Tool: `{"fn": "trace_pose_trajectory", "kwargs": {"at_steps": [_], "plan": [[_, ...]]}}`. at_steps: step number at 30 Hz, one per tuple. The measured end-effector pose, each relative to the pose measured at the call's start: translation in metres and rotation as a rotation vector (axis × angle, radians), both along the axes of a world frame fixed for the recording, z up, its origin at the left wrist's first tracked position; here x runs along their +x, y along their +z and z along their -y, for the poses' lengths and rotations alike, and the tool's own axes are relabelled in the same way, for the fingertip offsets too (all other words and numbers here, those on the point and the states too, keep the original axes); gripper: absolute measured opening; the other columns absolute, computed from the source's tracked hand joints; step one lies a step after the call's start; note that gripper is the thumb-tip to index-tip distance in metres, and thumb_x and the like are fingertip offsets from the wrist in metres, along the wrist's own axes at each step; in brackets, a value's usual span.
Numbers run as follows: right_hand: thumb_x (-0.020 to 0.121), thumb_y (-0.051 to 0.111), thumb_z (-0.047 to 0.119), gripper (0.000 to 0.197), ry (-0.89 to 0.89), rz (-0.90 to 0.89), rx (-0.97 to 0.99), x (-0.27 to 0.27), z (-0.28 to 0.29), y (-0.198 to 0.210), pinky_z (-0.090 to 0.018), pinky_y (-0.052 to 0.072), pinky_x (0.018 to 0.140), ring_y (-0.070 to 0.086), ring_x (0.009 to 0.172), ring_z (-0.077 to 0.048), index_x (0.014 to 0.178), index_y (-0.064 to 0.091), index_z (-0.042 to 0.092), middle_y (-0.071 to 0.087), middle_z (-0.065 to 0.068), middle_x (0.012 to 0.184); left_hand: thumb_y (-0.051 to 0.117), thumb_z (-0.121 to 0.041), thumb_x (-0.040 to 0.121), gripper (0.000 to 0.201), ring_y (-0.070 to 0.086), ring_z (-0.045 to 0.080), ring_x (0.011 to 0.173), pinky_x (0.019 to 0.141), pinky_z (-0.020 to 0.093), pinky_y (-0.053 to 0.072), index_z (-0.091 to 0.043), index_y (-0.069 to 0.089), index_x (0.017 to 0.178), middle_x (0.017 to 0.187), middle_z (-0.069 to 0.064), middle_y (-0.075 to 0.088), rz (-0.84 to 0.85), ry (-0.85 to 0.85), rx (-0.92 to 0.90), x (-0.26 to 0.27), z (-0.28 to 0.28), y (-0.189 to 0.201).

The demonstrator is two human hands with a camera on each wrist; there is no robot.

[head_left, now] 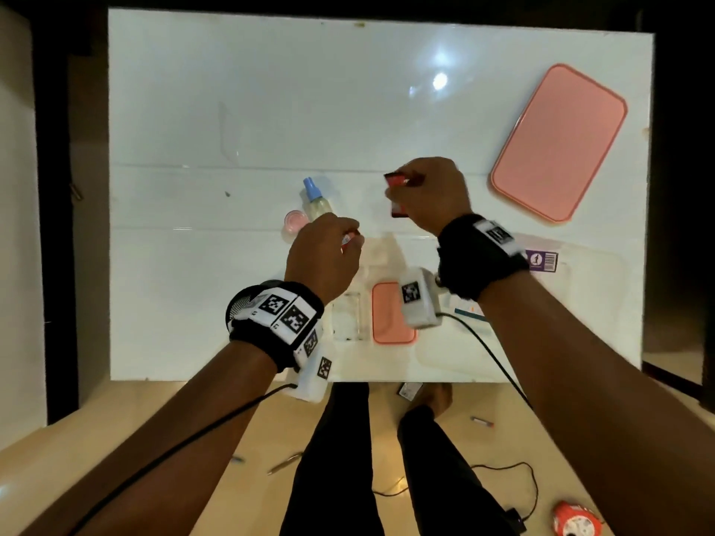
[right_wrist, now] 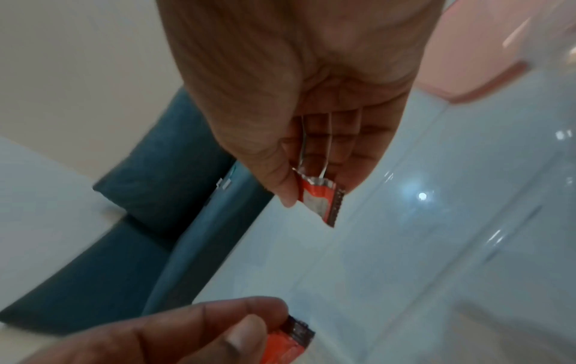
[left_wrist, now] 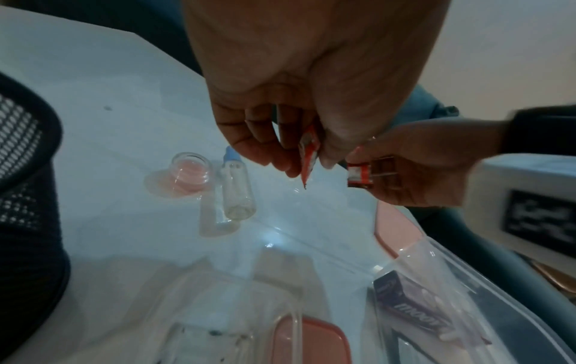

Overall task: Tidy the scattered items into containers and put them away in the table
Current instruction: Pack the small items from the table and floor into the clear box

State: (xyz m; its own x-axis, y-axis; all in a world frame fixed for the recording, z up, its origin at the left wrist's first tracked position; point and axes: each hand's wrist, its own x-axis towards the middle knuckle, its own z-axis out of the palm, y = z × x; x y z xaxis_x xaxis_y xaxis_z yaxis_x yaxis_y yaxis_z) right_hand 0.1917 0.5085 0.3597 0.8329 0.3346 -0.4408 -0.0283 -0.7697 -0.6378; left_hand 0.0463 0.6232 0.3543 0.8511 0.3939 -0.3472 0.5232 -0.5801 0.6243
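Note:
My left hand (head_left: 340,247) hovers over the middle of the white table (head_left: 232,110) and pinches a small red-and-white sachet (left_wrist: 308,157) between thumb and fingers. Just to its right, my right hand (head_left: 412,195) grips more red sachets (head_left: 402,180), one corner sticking out below the thumb (right_wrist: 318,197). A clear bottle with a blue cap (head_left: 315,199) lies left of both hands, with a small pink jar (head_left: 296,220) beside it. A large clear container (left_wrist: 467,283) at the near right holds a purple box (head_left: 541,261).
A big pink lid (head_left: 559,143) lies at the table's far right. Near the front edge sit a small clear box (head_left: 348,315) and a small pink-lidded box (head_left: 390,315). Cables, pens and a red-and-white object (head_left: 576,522) lie on the wooden floor below.

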Motion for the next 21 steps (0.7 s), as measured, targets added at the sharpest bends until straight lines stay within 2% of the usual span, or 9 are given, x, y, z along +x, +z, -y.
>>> {"fn": "trace_pose_trajectory", "kwargs": {"at_steps": [1,3,6,7,10,12,17,19,21], "plan": [[0.073,0.073,0.024,0.005,-0.084,0.018,0.064,-0.008,0.015,0.010,-0.025,0.051,0.070,0.064,0.063,-0.003,0.078,0.072,0.024,0.064,0.012,0.060,0.055,-0.026,0.094,0.024,0.060,0.018,0.102,0.081,0.020,0.039,-0.017,0.069,0.111,0.107,0.000,0.067,0.031,0.010,-0.031,0.000,0.002,0.003],[0.071,0.073,0.023,0.006,-0.235,0.041,0.170,-0.022,0.049,0.031,-0.032,0.057,0.071,0.068,0.059,-0.005,0.077,0.072,0.025,0.067,0.011,0.062,0.056,-0.021,0.094,0.023,0.062,0.017,0.098,0.086,0.027,0.046,-0.015,0.069,0.111,0.106,0.001,0.068,0.101,0.021,-0.105,0.003,0.011,0.011],[0.075,0.075,0.018,0.011,-0.337,0.086,0.094,-0.038,0.109,0.047,-0.020,0.054,0.074,0.066,0.064,0.004,0.083,0.072,0.026,0.069,0.012,0.071,0.057,-0.015,0.091,0.023,0.064,0.016,0.091,0.086,0.034,0.051,-0.015,0.071,0.109,0.102,0.001,0.069,0.176,-0.031,-0.147,0.009,0.037,0.025],[0.075,0.076,0.019,0.013,-0.358,0.093,0.031,-0.043,0.131,0.046,-0.022,0.054,0.076,0.066,0.068,0.002,0.084,0.072,0.027,0.069,0.012,0.073,0.058,-0.013,0.090,0.023,0.064,0.017,0.090,0.084,0.033,0.052,-0.015,0.072,0.108,0.101,0.002,0.070,0.197,-0.059,-0.157,0.011,0.048,0.028],[0.071,0.080,0.022,0.012,-0.445,0.029,-0.072,-0.057,0.187,0.032,-0.038,0.057,0.079,0.069,0.073,-0.018,0.079,0.071,0.027,0.071,0.007,0.073,0.060,-0.012,0.086,0.025,0.064,0.017,0.091,0.084,0.027,0.049,-0.016,0.073,0.107,0.100,0.000,0.070,0.208,-0.154,-0.189,0.015,0.091,0.035],[0.071,0.081,0.021,0.013,-0.445,-0.005,-0.118,-0.062,0.207,0.018,-0.035,0.055,0.079,0.068,0.076,-0.021,0.079,0.072,0.024,0.070,0.005,0.074,0.063,-0.012,0.085,0.026,0.062,0.016,0.093,0.083,0.022,0.045,-0.018,0.072,0.109,0.102,-0.001,0.068,0.170,-0.197,-0.175,0.016,0.118,0.036],[0.074,0.079,0.020,0.016,-0.343,-0.053,-0.134,-0.061,0.223,-0.005,-0.026,0.051,0.075,0.066,0.077,-0.015,0.087,0.075,0.026,0.071,0.004,0.078,0.067,-0.020,0.084,0.028,0.062,0.021,0.101,0.088,0.032,0.049,-0.020,0.069,0.113,0.111,0.000,0.068,0.054,-0.264,-0.089,0.021,0.169,0.028],[0.075,0.078,0.019,0.017,-0.276,-0.080,-0.122,-0.059,0.219,-0.011,-0.022,0.048,0.074,0.065,0.077,-0.012,0.090,0.075,0.025,0.073,0.003,0.084,0.066,-0.029,0.085,0.028,0.062,0.024,0.101,0.088,0.039,0.049,-0.025,0.068,0.113,0.110,-0.003,0.068,-0.022,-0.333,0.058,0.024,0.182,0.021],[0.075,0.075,0.018,0.016,-0.213,-0.099,-0.090,-0.058,0.213,-0.016,-0.025,0.052,0.078,0.066,0.079,-0.013,0.090,0.075,0.024,0.074,0.002,0.085,0.063,-0.038,0.086,0.028,0.059,0.026,0.102,0.085,0.041,0.047,-0.027,0.066,0.112,0.110,-0.002,0.068,-0.082,-0.396,0.229,0.026,0.189,0.018]]}}
